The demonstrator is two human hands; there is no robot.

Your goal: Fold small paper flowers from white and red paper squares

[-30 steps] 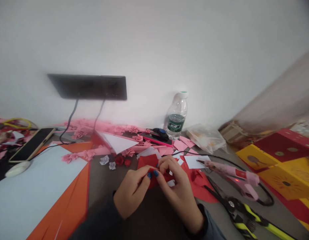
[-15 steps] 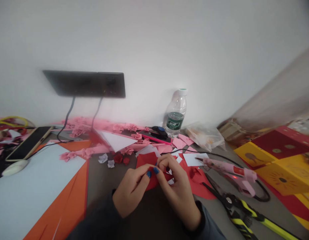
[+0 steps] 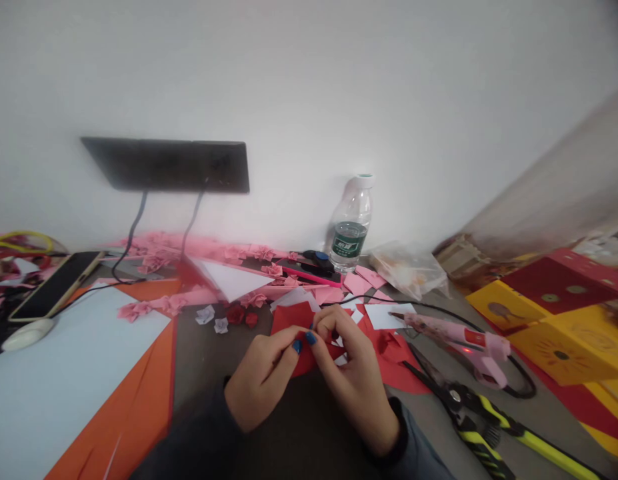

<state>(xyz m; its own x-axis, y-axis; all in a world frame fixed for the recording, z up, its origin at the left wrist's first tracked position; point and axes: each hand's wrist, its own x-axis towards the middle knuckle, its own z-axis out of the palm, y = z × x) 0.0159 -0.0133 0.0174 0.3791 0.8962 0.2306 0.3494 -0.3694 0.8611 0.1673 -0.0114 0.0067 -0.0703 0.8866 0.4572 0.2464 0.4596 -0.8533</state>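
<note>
My left hand [image 3: 263, 377] and my right hand [image 3: 357, 380] meet over the grey table, thumbs and forefingers pinched together on a piece of red paper [image 3: 305, 360]. Fingertips cover most of its upper part, so its folded shape is hard to make out. Behind them lies a red paper sheet [image 3: 291, 319]; whether it joins the held piece I cannot tell. Two small white paper roses [image 3: 205, 315] and two red paper roses [image 3: 235, 314] sit left of my hands. To the right are more red paper pieces [image 3: 401, 373] and a white paper card [image 3: 379, 316].
A pink glue gun [image 3: 471, 340] with a lit red light and yellow-black pliers [image 3: 456, 399] lie at right. Against the wall stand a water bottle [image 3: 349, 233] and pink paper flowers [image 3: 159, 257]. Left are a phone [image 3: 56, 287], a mouse [image 3: 29, 335] and large orange paper [image 3: 139, 387].
The whole view has shifted very slightly. Both hands keep the same pinch on the red paper, with hardly any finger movement visible.
</note>
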